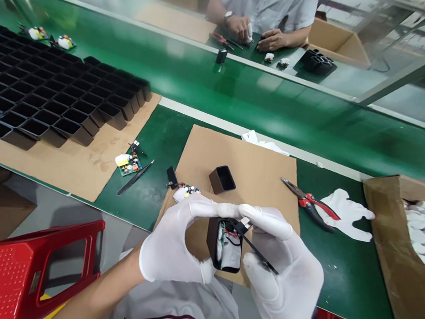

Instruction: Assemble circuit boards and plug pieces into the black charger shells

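In white gloves, both my hands are close together above the cardboard sheet. My left hand (175, 247) is closed around a black plastic case (213, 249), its open end facing me. Inside the case sit a white padded part (230, 254), thin wires and some circuitry. Between finger and thumb, my right hand (287, 267) grips a thin black cover (260, 254), seen nearly edge-on at the case's opening. A silver connector (245, 222) shows at the cover's upper end. Just beyond my hands stands another black case (222, 179), and a circuit board (187, 190) lies beside my left hand.
Many black cases (72, 128) stand in rows at left. Tweezers (135, 177) and a circuit board (129, 163) lie nearer. At right are pliers (309, 204), a loose glove (347, 214) and a carton (391, 243) of white pieces. Across the bench, a person's hands (271, 40) work.
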`<state>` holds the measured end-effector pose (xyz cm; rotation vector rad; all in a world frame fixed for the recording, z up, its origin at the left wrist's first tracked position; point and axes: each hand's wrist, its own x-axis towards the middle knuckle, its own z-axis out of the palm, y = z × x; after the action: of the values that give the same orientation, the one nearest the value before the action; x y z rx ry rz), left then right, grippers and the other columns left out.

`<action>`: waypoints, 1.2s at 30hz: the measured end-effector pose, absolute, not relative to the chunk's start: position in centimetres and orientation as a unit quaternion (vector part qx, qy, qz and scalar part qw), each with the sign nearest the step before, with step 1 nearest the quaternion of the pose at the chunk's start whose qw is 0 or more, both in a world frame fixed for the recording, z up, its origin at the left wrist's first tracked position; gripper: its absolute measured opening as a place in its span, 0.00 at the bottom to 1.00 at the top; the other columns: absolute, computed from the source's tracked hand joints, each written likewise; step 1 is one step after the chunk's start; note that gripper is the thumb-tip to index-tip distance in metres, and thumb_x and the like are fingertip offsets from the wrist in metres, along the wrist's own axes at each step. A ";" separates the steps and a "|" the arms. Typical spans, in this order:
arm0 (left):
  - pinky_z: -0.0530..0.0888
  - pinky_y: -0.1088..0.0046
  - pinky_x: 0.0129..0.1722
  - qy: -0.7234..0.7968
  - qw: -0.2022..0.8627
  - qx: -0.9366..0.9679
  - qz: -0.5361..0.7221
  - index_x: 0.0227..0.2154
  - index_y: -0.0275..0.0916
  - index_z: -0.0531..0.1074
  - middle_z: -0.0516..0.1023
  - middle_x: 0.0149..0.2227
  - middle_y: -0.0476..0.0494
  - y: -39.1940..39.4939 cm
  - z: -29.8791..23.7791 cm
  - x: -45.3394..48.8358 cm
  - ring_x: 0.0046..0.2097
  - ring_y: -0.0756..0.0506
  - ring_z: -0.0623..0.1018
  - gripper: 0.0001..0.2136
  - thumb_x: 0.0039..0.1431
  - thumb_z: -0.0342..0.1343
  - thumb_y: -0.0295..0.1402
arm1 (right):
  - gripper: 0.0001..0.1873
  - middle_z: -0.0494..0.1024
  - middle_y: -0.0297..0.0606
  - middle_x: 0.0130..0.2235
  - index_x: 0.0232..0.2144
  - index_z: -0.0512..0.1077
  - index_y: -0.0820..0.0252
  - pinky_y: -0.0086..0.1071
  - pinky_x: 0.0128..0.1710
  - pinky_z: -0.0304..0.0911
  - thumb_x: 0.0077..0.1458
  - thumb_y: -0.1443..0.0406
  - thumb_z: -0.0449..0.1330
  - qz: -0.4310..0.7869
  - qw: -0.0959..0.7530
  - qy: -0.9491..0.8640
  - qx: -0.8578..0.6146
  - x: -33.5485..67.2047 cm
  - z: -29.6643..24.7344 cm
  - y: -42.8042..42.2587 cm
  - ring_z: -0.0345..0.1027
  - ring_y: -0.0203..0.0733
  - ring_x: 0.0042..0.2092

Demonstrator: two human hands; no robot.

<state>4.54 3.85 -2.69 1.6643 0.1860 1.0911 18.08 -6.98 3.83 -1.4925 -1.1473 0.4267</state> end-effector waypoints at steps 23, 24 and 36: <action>0.79 0.66 0.41 0.171 0.379 0.863 0.288 0.53 0.45 0.71 0.75 0.41 0.49 5.5 3.4 -0.2 0.37 0.46 0.78 0.29 0.45 0.66 0.28 | 0.33 0.82 0.41 0.57 0.62 0.73 0.42 0.44 0.59 0.78 0.58 0.46 0.74 0.302 0.595 -0.566 -0.485 18.6 -0.3 -6.4 0.78 0.52 0.59; 0.79 0.67 0.42 0.167 0.379 0.865 0.284 0.53 0.45 0.71 0.76 0.42 0.49 5.7 3.7 -0.3 0.37 0.46 0.79 0.28 0.45 0.66 0.28 | 0.32 0.82 0.41 0.56 0.61 0.74 0.42 0.44 0.59 0.78 0.58 0.45 0.74 0.304 0.604 -0.559 -0.481 18.3 -0.5 -6.3 0.79 0.51 0.58; 0.82 0.60 0.46 0.135 0.346 0.898 0.237 0.54 0.42 0.70 0.79 0.48 0.44 5.3 6.3 0.9 0.43 0.42 0.81 0.30 0.43 0.63 0.32 | 0.32 0.82 0.40 0.53 0.60 0.75 0.43 0.43 0.55 0.75 0.59 0.41 0.71 0.329 0.631 -0.537 -0.453 19.4 -1.1 -7.1 0.76 0.50 0.54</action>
<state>0.91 5.26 6.32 2.3296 0.3497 0.6138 19.40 -7.10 -1.10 -1.0379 -1.2304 0.7522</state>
